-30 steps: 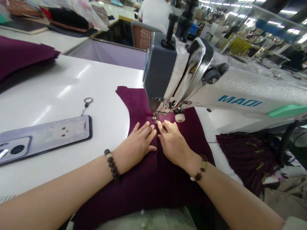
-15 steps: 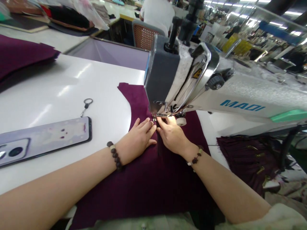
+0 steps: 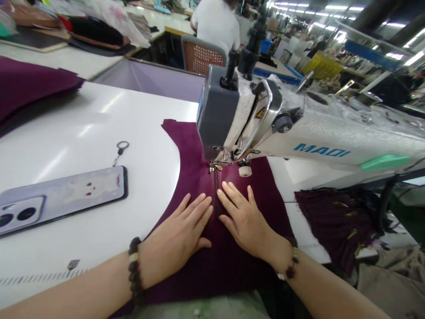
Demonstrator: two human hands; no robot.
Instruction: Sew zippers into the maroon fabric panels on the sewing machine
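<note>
A dark purple fabric panel (image 3: 195, 144) lies under the head of a sewing machine (image 3: 219, 115). Down its middle runs a dark zipper (image 3: 216, 190), with a gold zipper pull (image 3: 218, 168) close beside the presser foot (image 3: 211, 169). My left hand (image 3: 181, 235) rests flat on the fabric left of the zipper, fingers stretched toward the needle. To the right of the zipper, my right hand (image 3: 244, 217) lies flat with its fingers spread, the fingertips close to the zipper's edge. Neither hand grips anything.
A phone (image 3: 66, 195) with a ring strap lies on the white table at left. Behind it is a purple fabric stack (image 3: 33, 88). Gathered purple pieces with zippers (image 3: 332, 221) lie at right. A person in white (image 3: 217, 24) sits ahead by a chair (image 3: 204, 55).
Both hands have drawn back from the presser foot toward me and now lie flat, fingers more spread. The zipper and its gold pull are uncovered. The view has shifted slightly.
</note>
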